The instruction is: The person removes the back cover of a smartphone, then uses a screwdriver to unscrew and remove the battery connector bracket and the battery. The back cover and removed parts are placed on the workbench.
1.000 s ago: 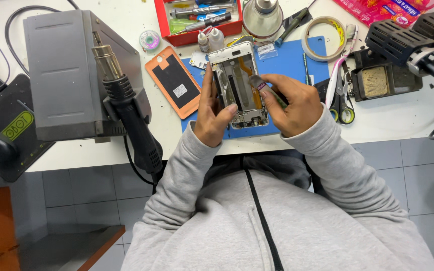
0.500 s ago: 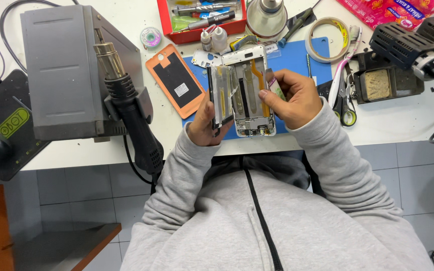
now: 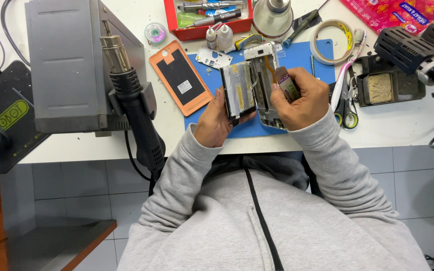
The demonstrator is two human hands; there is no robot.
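The screen panel [image 3: 238, 90] is gripped upright by the left hand [image 3: 216, 123]; the phone frame [image 3: 266, 85], at its 3 o'clock, is clasped by the right hand [image 3: 300, 98].

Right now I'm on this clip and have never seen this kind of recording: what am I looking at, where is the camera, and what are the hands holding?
There is no machine here, only a person in a grey hooded top working with bare hands. The one picture comes from a camera worn on the person's head, looking down over a white bench.

The left hand grips a phone screen panel, tilted up on its edge. The right hand steadies the opened phone frame and pinches a small flat card.

Both are held over a blue work mat. On the bench also lie an orange phone back cover, a red tray of tools, a roll of tape and scissors. At the left stands a grey hot-air station with its black nozzle handle.
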